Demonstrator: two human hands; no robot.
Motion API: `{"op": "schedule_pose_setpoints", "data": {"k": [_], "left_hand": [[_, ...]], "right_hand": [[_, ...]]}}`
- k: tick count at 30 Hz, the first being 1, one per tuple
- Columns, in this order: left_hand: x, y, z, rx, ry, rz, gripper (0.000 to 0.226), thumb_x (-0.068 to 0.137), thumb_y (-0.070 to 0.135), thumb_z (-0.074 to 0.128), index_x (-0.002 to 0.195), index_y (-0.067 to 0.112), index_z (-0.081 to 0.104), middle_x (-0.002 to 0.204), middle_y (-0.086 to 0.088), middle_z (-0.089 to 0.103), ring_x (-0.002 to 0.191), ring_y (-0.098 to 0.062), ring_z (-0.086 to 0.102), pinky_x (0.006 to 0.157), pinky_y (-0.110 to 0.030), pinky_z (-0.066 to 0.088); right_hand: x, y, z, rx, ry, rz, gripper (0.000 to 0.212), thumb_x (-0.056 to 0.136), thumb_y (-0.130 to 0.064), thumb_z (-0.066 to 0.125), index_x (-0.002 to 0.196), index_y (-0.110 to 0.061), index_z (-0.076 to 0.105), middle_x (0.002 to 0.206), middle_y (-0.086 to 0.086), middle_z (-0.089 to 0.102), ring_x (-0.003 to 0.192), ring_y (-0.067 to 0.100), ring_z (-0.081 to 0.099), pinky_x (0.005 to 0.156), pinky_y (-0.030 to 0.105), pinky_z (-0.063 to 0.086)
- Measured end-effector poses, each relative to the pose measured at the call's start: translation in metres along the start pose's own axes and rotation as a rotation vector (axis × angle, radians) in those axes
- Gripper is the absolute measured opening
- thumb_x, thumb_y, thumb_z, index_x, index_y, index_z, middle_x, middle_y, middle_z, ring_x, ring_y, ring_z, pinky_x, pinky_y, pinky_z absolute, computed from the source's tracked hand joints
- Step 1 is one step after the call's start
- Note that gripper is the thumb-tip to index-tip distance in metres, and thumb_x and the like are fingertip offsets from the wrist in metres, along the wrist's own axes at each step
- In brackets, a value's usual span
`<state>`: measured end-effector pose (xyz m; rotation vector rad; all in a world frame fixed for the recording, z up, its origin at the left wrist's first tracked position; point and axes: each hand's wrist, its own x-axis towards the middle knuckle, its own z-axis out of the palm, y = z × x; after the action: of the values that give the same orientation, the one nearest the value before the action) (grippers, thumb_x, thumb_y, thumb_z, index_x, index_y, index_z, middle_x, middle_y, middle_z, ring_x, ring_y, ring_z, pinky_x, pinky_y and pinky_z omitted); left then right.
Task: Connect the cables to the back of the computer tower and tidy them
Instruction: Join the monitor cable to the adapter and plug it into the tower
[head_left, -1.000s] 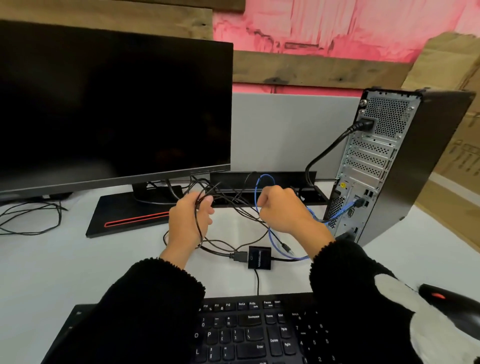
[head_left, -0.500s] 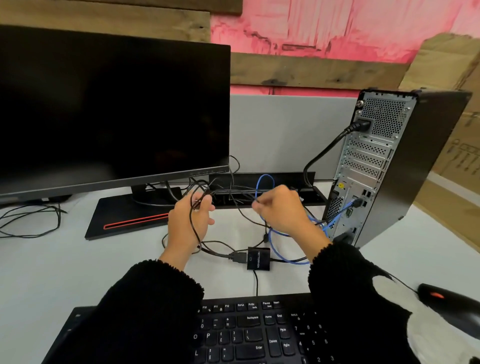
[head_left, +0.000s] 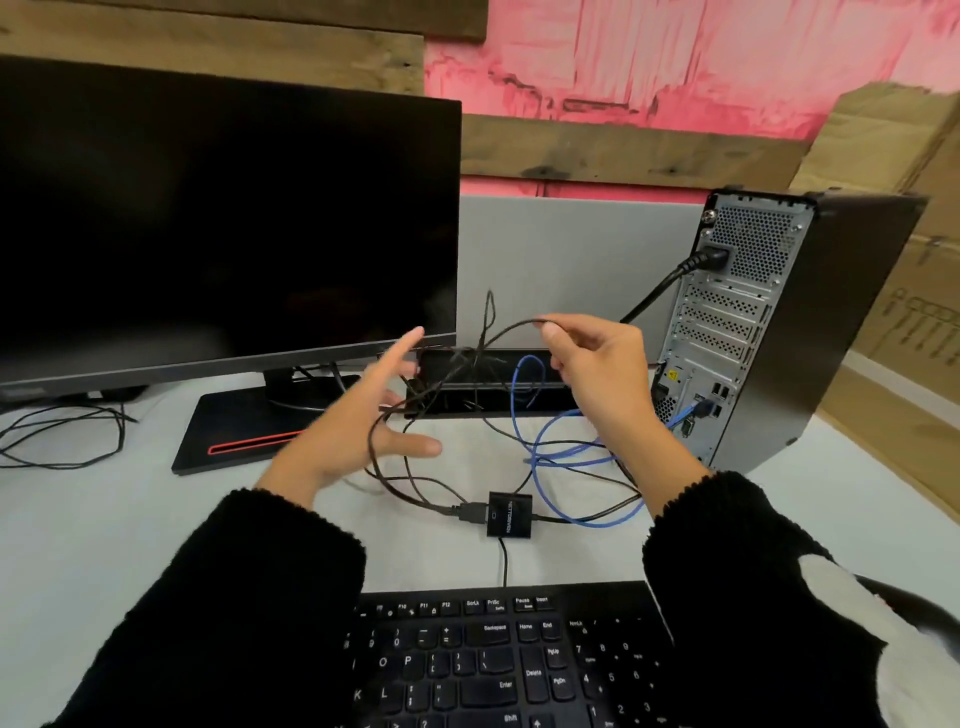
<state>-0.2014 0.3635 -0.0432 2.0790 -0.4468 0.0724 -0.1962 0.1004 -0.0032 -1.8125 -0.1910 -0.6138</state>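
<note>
The computer tower (head_left: 841, 332) stands at the right, its back panel (head_left: 727, 332) turned toward me. A thick black power cable (head_left: 660, 291) and a blue network cable (head_left: 566, 452) are plugged into that panel. My right hand (head_left: 597, 374) is raised and pinches a thin black cable (head_left: 498, 332) that arcs leftward. My left hand (head_left: 363, 421) has its fingers spread, with loops of the black cable draped around them. A small black adapter box (head_left: 509, 514) lies on the desk below my hands, with cables running into it.
A black monitor (head_left: 223, 218) on a flat stand (head_left: 234, 431) fills the left. A black cable tray (head_left: 483, 384) sits behind my hands. Loose black wires (head_left: 67, 431) lie at far left. A keyboard (head_left: 498, 660) is at the front edge, a mouse (head_left: 914, 613) at lower right.
Both hands have risen from the desk. My right hand lifted the black cable up and rightward, and my left hand went from closed on the cables to spread fingers.
</note>
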Motion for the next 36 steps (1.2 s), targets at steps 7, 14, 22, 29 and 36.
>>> {"op": "schedule_pose_setpoints", "data": {"k": [7, 14, 22, 29, 36], "left_hand": [[0.019, 0.079, -0.015, 0.831, 0.205, 0.096, 0.081, 0.084, -0.007, 0.067, 0.145, 0.044, 0.049, 0.141, 0.008, 0.043, 0.13, -0.022, 0.041, 0.109, -0.044, 0.042], [0.047, 0.149, 0.103, 0.348, -0.128, 0.243, 0.031, 0.107, 0.032, 0.045, 0.136, 0.023, 0.048, 0.118, -0.005, 0.07, 0.103, -0.023, 0.065, 0.091, -0.045, 0.053], [0.04, 0.123, 0.153, 0.123, 0.173, 0.24, 0.027, 0.105, 0.038, 0.052, 0.098, 0.027, 0.075, 0.067, 0.009, 0.065, 0.064, -0.01, 0.058, 0.065, -0.035, 0.049], [0.035, 0.13, 0.178, 0.113, 0.255, 0.303, 0.022, 0.1, 0.032, 0.06, 0.102, 0.023, 0.08, 0.092, 0.011, 0.073, 0.084, -0.006, 0.066, 0.078, -0.03, 0.057], [0.03, 0.127, 0.193, 0.353, 0.322, 0.337, 0.023, 0.097, 0.028, 0.061, 0.092, 0.023, 0.082, 0.072, 0.009, 0.062, 0.072, -0.01, 0.059, 0.062, -0.027, 0.051]], "right_hand": [[-0.009, -0.007, -0.036, -0.146, 0.082, -0.067, 0.028, 0.098, -0.01, 0.058, 0.115, -0.023, 0.077, 0.057, -0.016, 0.057, 0.055, 0.001, 0.049, 0.063, 0.023, 0.043], [-0.013, -0.026, -0.057, -0.068, 0.059, -0.07, 0.023, 0.087, -0.002, 0.05, 0.097, -0.023, 0.053, 0.072, 0.008, 0.069, 0.068, 0.021, 0.067, 0.065, 0.04, 0.052], [0.005, -0.051, -0.116, -0.723, 0.183, -0.504, 0.01, 0.086, -0.017, 0.06, 0.095, -0.014, 0.065, 0.097, 0.002, 0.067, 0.095, 0.021, 0.061, 0.084, 0.04, 0.052], [0.038, -0.07, -0.156, -1.001, 0.225, -0.361, 0.057, 0.083, -0.022, 0.064, 0.138, -0.014, 0.052, 0.15, 0.008, 0.05, 0.144, 0.031, 0.039, 0.12, 0.051, 0.031], [0.046, -0.057, -0.148, -0.959, 0.22, -0.294, 0.062, 0.086, -0.027, 0.065, 0.143, -0.01, 0.045, 0.142, 0.011, 0.046, 0.137, 0.033, 0.041, 0.107, 0.048, 0.044]]}}
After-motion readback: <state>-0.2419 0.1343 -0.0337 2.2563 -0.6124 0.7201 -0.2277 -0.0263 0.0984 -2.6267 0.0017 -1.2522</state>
